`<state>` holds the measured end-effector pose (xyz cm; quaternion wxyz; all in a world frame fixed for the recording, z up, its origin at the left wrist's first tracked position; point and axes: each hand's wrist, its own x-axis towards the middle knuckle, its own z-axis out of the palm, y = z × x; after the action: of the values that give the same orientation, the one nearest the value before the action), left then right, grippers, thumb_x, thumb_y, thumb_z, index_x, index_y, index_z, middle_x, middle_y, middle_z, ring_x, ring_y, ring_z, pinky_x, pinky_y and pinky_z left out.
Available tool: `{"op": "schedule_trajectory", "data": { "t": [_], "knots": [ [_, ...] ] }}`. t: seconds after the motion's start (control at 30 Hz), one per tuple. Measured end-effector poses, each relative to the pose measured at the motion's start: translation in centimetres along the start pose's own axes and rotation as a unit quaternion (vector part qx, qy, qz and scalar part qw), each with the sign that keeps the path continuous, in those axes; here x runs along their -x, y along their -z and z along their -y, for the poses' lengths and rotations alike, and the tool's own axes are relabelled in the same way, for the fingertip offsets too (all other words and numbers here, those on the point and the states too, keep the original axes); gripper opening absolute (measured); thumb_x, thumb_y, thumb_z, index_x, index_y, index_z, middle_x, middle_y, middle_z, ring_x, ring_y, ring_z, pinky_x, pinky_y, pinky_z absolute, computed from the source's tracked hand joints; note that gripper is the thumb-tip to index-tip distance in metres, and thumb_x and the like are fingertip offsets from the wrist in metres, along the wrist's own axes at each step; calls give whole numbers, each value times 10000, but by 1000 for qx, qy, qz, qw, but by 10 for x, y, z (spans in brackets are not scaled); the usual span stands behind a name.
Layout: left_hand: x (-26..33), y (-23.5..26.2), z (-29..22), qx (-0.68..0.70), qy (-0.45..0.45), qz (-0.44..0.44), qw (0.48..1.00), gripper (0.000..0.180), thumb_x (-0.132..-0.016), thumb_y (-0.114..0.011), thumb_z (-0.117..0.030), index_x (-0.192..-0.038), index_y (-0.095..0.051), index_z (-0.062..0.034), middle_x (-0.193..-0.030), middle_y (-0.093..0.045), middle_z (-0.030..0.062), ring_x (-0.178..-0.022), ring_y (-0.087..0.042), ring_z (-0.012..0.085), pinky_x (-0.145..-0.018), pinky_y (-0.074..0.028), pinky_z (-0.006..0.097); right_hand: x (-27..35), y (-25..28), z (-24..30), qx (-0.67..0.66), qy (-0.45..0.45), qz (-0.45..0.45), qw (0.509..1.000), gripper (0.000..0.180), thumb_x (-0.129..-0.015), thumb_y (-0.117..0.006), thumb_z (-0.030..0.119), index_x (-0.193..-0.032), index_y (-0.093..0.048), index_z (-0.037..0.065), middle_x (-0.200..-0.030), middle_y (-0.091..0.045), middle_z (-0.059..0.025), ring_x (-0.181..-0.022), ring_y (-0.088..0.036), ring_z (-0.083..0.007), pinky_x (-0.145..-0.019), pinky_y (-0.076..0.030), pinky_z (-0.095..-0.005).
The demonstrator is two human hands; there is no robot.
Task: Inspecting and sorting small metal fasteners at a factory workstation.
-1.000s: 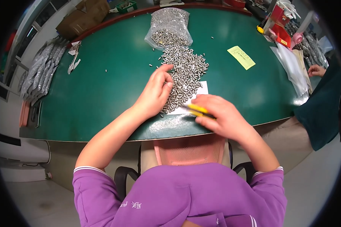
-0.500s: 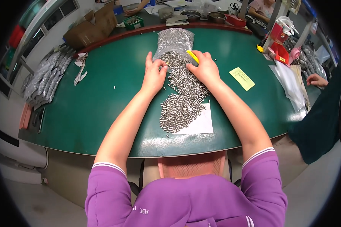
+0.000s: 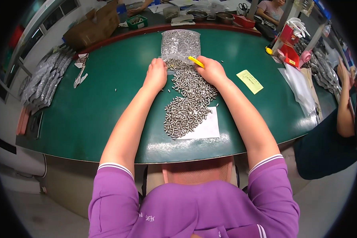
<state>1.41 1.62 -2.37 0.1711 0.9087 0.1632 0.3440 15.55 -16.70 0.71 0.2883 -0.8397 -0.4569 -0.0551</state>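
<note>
Fingers of the left hand [image 3: 155, 74] curl on the clear plastic bag of small silver metal pins [image 3: 180, 43], upper centre; right hand [image 3: 212, 70] grips a yellow stick [image 3: 196, 62]. Best to drag pins gently down the green tabletop [image 3: 107, 103] toward the white paper sheet [image 3: 206, 129].

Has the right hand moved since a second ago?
Yes. The right hand went from the white paper sheet at the near table edge out to the clear bag.
</note>
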Motion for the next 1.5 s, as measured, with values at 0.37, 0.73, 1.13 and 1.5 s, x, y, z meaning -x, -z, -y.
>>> {"op": "schedule_trajectory", "data": {
  "t": [0.37,0.73,1.13,1.5],
  "knots": [
    [32,21,-20,10,-19,33,999,110,-901,-593,-79,-956,-556,10,-1014,-598,227,-965,-596,418,-861,-490,486,29,18,1,-24,32,36,999,191,-899,-627,291,-990,-604,125,-935,-667,-149,-920,-635,-369,-795,-499,-469],
    [58,34,-42,19,-8,18,1000,105,-899,-600,-65,-932,-546,20,-991,-601,219,-955,-597,408,-843,-490,470,52,25,-4,-69,66,39,995,190,-894,-635,269,-979,-595,104,-919,-649,-160,-907,-622,-379,-789,-494,-458],
    [53,47,-39,118,48,-4,992,133,-858,-706,-145,-918,-670,-32,-1349,-495,214,-1227,-517,346,-1019,-432,397,63,47,0,-128,37,-62,989,316,-877,-732,294,-1120,-707,94,-928,-584,-63,-878,-599,-202,-812,-479,-304],
    [83,103,-88,88,38,20,995,113,-911,-647,-139,-961,-612,-45,-1403,-475,205,-1304,-470,362,-1075,-388,421,211,115,69,-178,58,93,978,478,-810,-755,181,-1233,-557,80,-1018,-649,-138,-894,-665,-327,-769,-539,-416]
  ]
}}
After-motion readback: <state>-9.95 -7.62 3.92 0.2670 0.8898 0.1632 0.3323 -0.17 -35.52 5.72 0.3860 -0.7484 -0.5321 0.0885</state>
